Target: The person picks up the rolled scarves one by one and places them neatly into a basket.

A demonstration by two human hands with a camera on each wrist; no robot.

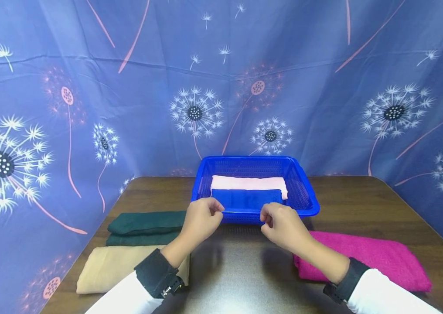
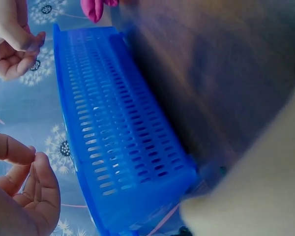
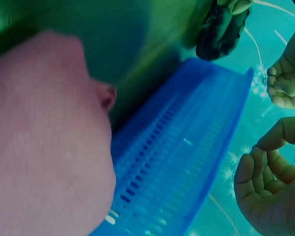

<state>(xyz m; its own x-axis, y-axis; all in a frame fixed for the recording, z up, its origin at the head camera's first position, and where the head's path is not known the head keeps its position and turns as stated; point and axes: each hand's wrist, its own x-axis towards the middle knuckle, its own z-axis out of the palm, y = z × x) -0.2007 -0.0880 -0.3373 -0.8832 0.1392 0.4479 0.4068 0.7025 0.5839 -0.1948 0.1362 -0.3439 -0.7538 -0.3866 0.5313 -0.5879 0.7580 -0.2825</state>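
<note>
So far I log two folded cloths, pink (image 1: 249, 182) and blue (image 1: 247, 199), in the basket (image 1: 309, 198) just beyond my loosely curled, empty hands, left (image 1: 202, 218) and right (image 1: 283, 225); green (image 1: 147, 223), beige (image 1: 105, 267), magenta (image 1: 378, 257) remain on the tabletop (image 1: 241, 270) beside them.

Your hands hover just before the blue basket (image 1: 256, 212), a slotted plastic tray standing level at the bench's far middle. Inside it, a folded blue cloth (image 1: 246, 198) lies flat nearest you, a folded pink cloth (image 1: 248, 182) just behind, touching it.
</note>
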